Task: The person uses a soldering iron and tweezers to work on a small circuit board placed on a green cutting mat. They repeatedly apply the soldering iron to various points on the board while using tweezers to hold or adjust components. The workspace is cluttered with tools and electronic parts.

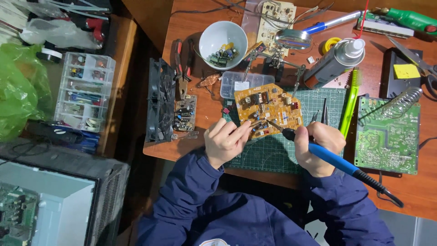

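Observation:
A tan circuit board [268, 108] lies tilted on a green cutting mat [273, 150]. My right hand [318, 148] grips a blue-handled soldering iron [330, 158], its tip touching the board's near edge. My left hand [225, 140] pinches a thin tool, likely tweezers [255, 124], whose tips meet the board beside the iron's tip. Both sleeves are dark blue.
A white bowl of small parts [223, 38], a magnifier on a helping-hand stand [291, 41], a spray can [334, 61], a green board [387, 134] with a coil stand, a black fan [159, 100], pliers [182, 68] and a parts organiser [84, 91] surround the mat.

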